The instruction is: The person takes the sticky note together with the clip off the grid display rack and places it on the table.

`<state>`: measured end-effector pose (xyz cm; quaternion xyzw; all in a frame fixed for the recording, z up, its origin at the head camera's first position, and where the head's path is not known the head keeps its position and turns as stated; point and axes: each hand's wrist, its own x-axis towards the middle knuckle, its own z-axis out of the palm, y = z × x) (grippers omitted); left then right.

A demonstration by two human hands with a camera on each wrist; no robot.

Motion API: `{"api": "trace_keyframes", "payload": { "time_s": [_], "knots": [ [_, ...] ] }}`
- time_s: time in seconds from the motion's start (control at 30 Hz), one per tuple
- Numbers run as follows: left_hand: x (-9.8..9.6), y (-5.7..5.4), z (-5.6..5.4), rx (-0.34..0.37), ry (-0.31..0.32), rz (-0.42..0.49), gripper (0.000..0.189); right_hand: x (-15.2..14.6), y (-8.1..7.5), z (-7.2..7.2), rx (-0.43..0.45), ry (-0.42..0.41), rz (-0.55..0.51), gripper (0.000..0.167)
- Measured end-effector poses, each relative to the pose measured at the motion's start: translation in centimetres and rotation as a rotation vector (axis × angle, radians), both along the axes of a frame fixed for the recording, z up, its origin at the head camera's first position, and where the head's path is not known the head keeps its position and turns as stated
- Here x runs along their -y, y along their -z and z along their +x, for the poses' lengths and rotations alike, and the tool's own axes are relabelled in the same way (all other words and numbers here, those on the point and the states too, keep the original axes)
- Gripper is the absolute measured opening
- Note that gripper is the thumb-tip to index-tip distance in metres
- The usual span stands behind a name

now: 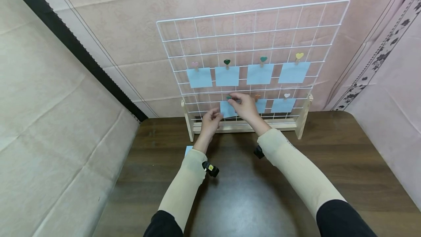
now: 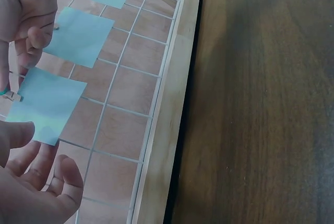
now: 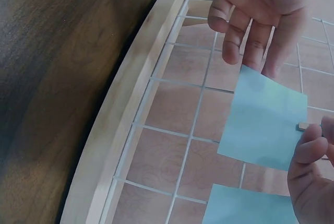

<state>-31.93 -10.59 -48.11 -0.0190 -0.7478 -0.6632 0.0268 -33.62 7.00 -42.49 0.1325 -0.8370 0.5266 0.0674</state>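
Observation:
A light-blue paper note [image 1: 227, 109] lies against the white wire grid [image 1: 245, 33], in its lower row. My left hand [image 1: 211, 120] pinches the note's left edge, thumb in front and fingers behind, as the left wrist view shows. At the note's top edge my right hand [image 1: 244, 107] pinches a small wooden clothespin [image 3: 302, 126] with a green heart on it. The clothespin's jaws sit over the paper edge; the fingertips hide part of it. Beside this note hangs another blue note [image 2: 79, 37], partly behind my right hand in the head view.
Several blue notes, such as one [image 1: 260, 74], hang above under heart clothespins. A further note [image 1: 283, 105] with a white heart hangs at lower right. The grid stands in a wooden base [image 1: 276, 124] on a brown table [image 1: 236, 193]. Blue paper [image 1: 188, 150] shows beside my left wrist.

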Motion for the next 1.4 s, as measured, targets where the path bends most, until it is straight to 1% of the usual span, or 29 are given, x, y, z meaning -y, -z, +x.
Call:
{"api": "trace_keyframes", "payload": {
  "time_s": [0.13,0.3,0.37,0.57,0.7,0.93,1.03,1.2,1.4],
  "knots": [
    [-0.1,0.1,-0.1,-0.002,-0.011,-0.028,0.032,0.1,0.1,-0.2,-0.007,0.011,0.014,0.035],
    [-0.1,0.2,-0.3,-0.054,-0.021,-0.092,0.026,0.2,0.1,-0.3,-0.018,0.010,0.003,0.033],
    [-0.1,0.3,-0.3,-0.071,-0.022,-0.103,0.024,0.3,0.2,-0.3,-0.030,0.013,-0.001,0.032],
    [-0.2,0.5,-0.1,-0.095,-0.032,-0.123,0.021,0.4,1.1,-0.5,-0.117,0.054,0.029,0.033],
    [-0.3,0.4,-0.1,-0.108,-0.041,-0.136,0.021,0.6,1.3,-0.6,-0.161,0.082,0.004,0.030],
    [-0.1,0.6,0.2,-0.103,-0.066,-0.158,0.022,1.1,1.6,-0.3,-0.184,0.114,-0.049,0.027],
    [-0.1,0.7,0.2,-0.111,-0.072,-0.162,0.021,1.2,1.5,-0.2,-0.192,0.128,-0.077,0.027],
    [-0.1,0.8,0.4,-0.112,-0.072,-0.151,0.019,1.1,1.1,-0.2,-0.216,0.151,-0.084,0.026],
    [0.2,0.9,0.7,-0.095,-0.065,-0.130,0.019,1.3,1.4,0.2,-0.219,0.160,-0.079,0.030]
  ]
}}
